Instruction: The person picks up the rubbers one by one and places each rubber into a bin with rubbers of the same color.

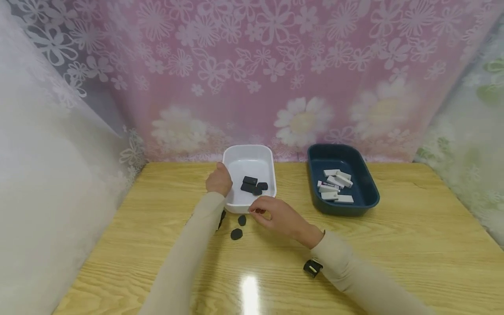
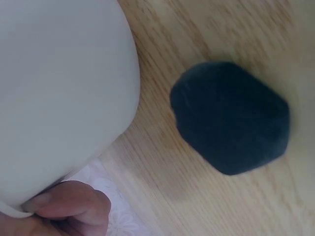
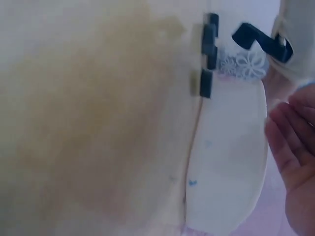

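Note:
My left hand [image 1: 219, 179] grips the left rim of a white tub [image 1: 249, 151]; in the left wrist view its thumb and fingers [image 2: 74, 204] pinch that rim. Inside the tub lie several black pieces, among them a rectangular block [image 1: 250, 180] and a rounded one [image 1: 257, 191]. Over the front right rim hovers my right hand [image 1: 277, 214], fingers loosely bent. The right wrist view shows the right hand [image 3: 300, 152] with nothing visible in it. Flat black pieces lie on the table before the tub, one round [image 1: 236, 234] and one angular [image 1: 242, 220].
To the right stands a dark blue tub [image 1: 372, 205] holding several white blocks [image 1: 344, 199]. Both tubs sit on a wooden table [image 1: 413, 245] against a pink flowered cloth [image 1: 244, 109]. A black device [image 1: 313, 267] is strapped at the right wrist.

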{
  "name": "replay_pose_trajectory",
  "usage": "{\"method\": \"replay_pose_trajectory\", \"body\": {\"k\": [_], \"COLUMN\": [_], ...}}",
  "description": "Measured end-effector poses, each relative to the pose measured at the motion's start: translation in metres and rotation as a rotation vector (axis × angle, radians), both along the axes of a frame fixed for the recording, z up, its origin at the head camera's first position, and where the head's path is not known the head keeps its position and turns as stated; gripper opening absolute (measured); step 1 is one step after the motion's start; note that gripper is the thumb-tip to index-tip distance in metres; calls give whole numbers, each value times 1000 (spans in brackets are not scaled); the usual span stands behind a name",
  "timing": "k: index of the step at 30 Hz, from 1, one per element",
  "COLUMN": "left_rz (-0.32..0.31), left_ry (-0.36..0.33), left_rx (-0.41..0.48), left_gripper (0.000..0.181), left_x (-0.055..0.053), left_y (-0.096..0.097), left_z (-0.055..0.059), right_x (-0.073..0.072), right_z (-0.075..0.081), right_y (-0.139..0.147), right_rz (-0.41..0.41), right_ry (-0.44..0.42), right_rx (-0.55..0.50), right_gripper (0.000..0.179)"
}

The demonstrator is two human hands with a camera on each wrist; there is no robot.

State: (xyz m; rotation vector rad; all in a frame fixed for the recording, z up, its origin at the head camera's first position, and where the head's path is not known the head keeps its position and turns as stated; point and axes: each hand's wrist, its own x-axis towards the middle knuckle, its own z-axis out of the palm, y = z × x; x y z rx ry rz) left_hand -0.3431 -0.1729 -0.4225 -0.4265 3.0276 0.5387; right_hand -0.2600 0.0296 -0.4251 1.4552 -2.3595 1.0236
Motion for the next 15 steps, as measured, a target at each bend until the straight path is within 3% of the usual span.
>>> {"method": "replay_pose_trajectory", "body": {"k": [4, 7, 11, 15], "left_rz": [-4, -4, -5, -6], "left_ry": [25, 21, 17, 23], "left_rx": [-8, 4, 10, 5], "left_gripper": [41, 42, 45, 47], "left_x": [-2, -1, 1, 3], "left_y": [-3, -2, 0, 1], "left_z": [3, 4, 3, 1], "right_x": [9, 12, 14, 17], "right_z": [-3, -7, -13, -15], "right_y": [-5, -8, -13, -20], "right_rz": [14, 10, 9, -14], "right_ry": [-70, -77, 34, 170], "right_rx": [170, 328, 448, 454], "right_gripper": [18, 28, 35, 28]}}
